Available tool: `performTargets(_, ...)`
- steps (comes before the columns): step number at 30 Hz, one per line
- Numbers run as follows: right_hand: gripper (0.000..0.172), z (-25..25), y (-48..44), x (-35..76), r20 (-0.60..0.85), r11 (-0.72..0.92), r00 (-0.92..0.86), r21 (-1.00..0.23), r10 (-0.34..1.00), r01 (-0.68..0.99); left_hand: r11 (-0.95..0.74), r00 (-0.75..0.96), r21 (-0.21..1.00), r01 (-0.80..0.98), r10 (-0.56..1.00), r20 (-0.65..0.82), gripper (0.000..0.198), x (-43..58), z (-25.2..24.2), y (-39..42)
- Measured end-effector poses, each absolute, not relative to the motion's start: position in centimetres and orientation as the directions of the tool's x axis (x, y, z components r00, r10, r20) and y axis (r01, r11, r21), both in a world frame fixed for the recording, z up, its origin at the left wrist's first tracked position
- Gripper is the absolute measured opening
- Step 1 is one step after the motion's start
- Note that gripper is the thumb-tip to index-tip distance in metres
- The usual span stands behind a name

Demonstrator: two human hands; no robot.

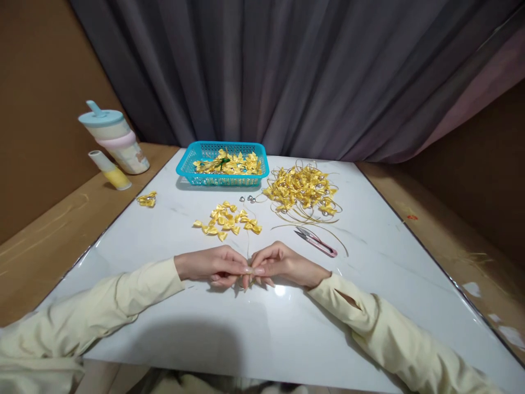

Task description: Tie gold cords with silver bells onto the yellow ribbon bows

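Note:
My left hand point(221, 265) and my right hand point(283, 265) meet over the front middle of the white table point(184, 334). Thumbs and fingertips of both are pinched together on a thin cord point(248, 243), which runs up from between them; anything else in the pinch is hidden. Just beyond my hands lie loose yellow bows point(227, 219). A few silver heart-shaped beads point(251, 199) sit behind these. To the right is a heap of yellow bows on cords point(301, 189), with pink-handled thread snips point(316, 243) in front of it.
A blue basket point(182, 171) holding yellow bows is at the back. One small bow cluster point(146, 199) lies by the left edge. Beyond that edge stand a lidded tumbler point(118, 139) and a yellow-and-white bottle point(111, 172). A dark curtain point(229, 71) hangs behind the table.

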State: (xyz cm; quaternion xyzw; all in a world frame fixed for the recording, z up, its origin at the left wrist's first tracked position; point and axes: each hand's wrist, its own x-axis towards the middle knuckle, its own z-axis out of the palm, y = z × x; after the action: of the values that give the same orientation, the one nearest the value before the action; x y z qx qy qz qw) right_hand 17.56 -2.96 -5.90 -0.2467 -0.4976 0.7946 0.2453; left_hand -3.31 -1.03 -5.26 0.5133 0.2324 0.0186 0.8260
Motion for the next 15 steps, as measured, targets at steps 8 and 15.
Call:
performTargets(8, 0.019, -5.6, -3.0, 17.6, -0.161, -0.358, -0.738, -0.926, 0.655, -0.116, 0.469, 0.842, 0.851, 0.237, 0.337, -0.420, 0.020, -3.4, -4.1, -0.9)
performTargets(15, 0.021, -5.5, -3.1, 17.7, -0.158, -0.353, -0.737, -0.928, 0.657, -0.116, 0.455, 0.808, 0.836, 0.308, 0.338, -0.482, 0.018, -3.7, -3.5, -0.7)
